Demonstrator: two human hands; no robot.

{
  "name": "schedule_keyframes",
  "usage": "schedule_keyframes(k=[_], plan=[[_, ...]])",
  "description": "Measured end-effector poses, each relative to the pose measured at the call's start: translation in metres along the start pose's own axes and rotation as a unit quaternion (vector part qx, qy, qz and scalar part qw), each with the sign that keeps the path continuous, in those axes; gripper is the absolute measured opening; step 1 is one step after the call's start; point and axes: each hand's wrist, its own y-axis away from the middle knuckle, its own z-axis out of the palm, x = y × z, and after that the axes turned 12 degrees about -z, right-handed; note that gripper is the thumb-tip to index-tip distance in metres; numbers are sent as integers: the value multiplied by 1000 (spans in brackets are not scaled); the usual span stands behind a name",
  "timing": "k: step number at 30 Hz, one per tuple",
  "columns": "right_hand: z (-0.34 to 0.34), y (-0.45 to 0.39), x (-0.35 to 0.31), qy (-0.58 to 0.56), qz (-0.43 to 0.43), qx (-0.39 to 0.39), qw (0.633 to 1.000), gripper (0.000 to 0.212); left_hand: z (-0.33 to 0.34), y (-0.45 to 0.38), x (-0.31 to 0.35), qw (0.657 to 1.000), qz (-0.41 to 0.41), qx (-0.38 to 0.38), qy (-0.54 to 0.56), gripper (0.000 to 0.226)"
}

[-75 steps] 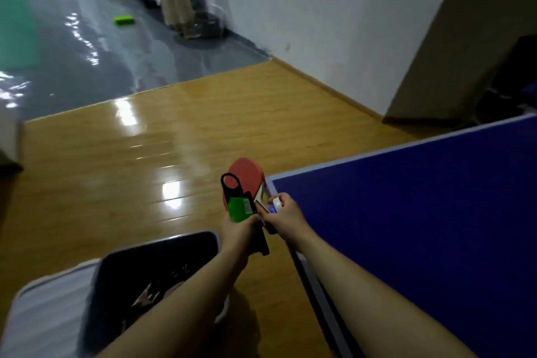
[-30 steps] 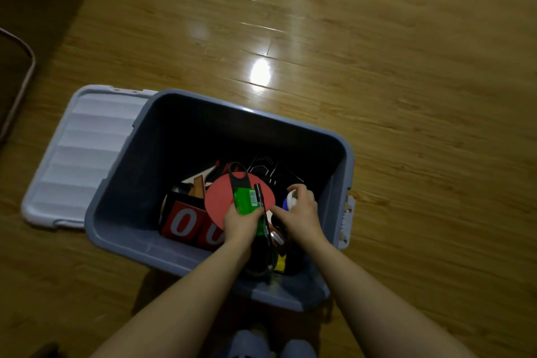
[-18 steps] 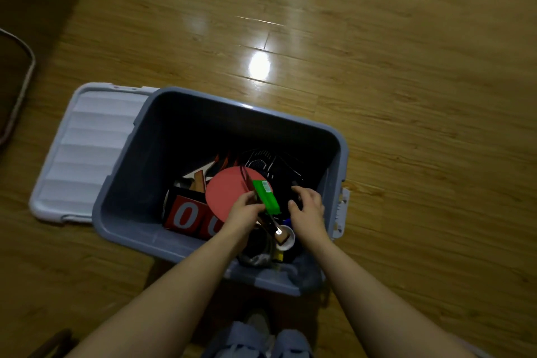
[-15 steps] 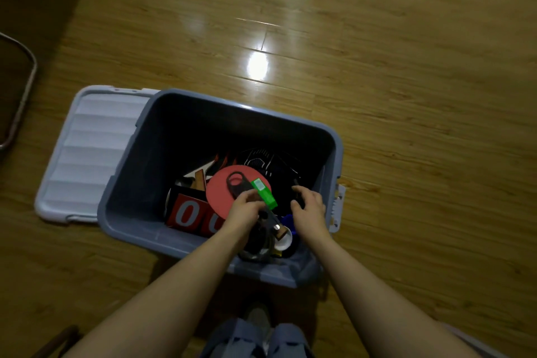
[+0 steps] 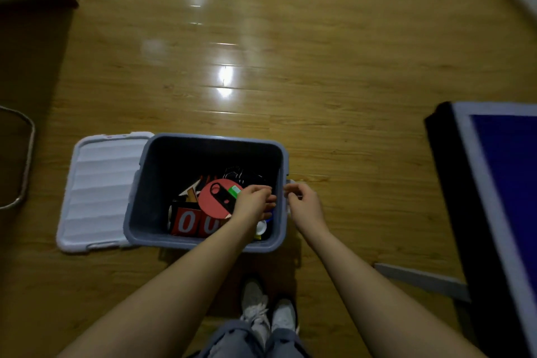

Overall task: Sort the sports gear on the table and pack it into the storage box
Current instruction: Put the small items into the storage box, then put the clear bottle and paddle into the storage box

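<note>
The grey-blue storage box [image 5: 135, 183] stands open on the wooden floor. Inside lie a red paddle [image 5: 210, 206], a black tool with a green label [image 5: 223, 198] on top of it, red score cards showing zeros [image 5: 194, 222] and darker gear that I cannot make out. My left hand [image 5: 253, 203] hovers over the box's right side just above the paddle, fingers loosely curled, holding nothing. My right hand [image 5: 302, 204] is over the box's right rim by a white latch, fingers loosely curled and empty.
The box's white ribbed lid [image 5: 98, 192] lies flat on the floor at its left. A blue table [image 5: 508, 183] with a pale edge fills the right side. A bent metal tube [image 5: 27, 154] is at far left. My shoes [image 5: 267, 314] stand just behind the box.
Both hands carried the paddle and small items from the table down into the box, let them go and have risen out; the paddle and black tool now lie inside.
</note>
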Motion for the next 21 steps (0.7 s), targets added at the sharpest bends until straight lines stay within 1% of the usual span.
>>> schedule_keyframes(k=[2,5,8,10,12,13,14,16,18,21], plan=[[-27,20,-28,4,-3,24,1000,20,15,36,13,1000,12,-12,-2,11],[-77,59,-68,5,-14,82,997,20,49,98,31,999,32,-25,-21,12],[-123,95,-94,-5,-21,147,989,20,85,150,32,997,50,-47,-46,11],[-162,126,-101,-15,-30,198,980,20,116,192,25,992,70,-81,-72,11],[-188,149,-102,-32,-31,228,973,19,137,218,19,986,91,-108,-86,8],[-210,175,-100,-46,-36,255,965,19,154,243,12,981,103,-127,-101,9],[-220,185,-98,-52,-39,261,963,18,161,249,10,979,108,-135,-106,13],[-257,234,-89,-57,-43,302,950,19,190,284,-10,968,124,-166,-142,17],[-287,276,-77,-51,-38,335,940,20,217,314,-30,957,128,-196,-172,14],[-334,345,-57,-41,-27,394,918,20,265,367,-72,931,145,-248,-227,11]])
